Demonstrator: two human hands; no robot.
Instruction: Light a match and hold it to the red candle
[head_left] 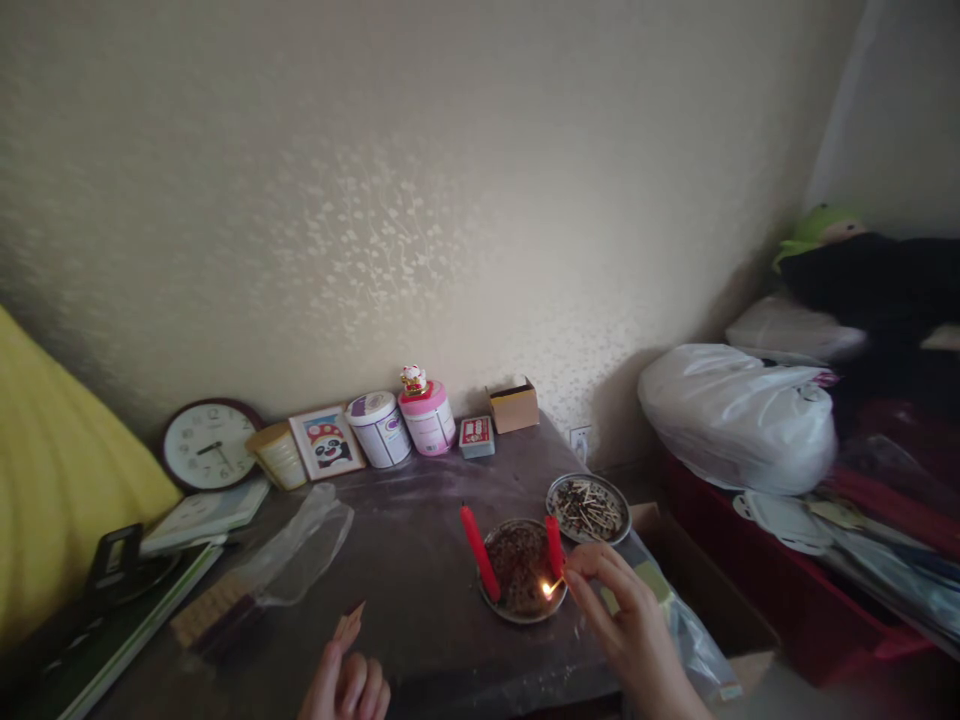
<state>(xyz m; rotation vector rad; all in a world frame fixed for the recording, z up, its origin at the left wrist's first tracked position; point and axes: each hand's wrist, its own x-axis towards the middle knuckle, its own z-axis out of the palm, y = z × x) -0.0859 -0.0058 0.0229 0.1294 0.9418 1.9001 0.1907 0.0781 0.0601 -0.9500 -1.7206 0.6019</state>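
Observation:
My right hand (626,625) pinches a lit match (553,588), its flame over a round metal dish (523,571) on the dark table. Two red candles stand at the dish: a leaning one (480,552) on its left side and an upright one (554,547) on its right, beside the flame. My left hand (346,686) at the bottom edge holds a small matchbox (349,626) upright, fingers curled around it. A second metal dish (588,508) full of used matches sits just behind and right of the first.
Along the wall stand a wall clock (211,445), a panda picture frame (328,441), a white tub (379,429), a pink tub (428,417), a small red-and-blue box (477,436) and a cardboard box (514,405). A clear plastic bag (296,548) lies left; a white bag (739,412) right.

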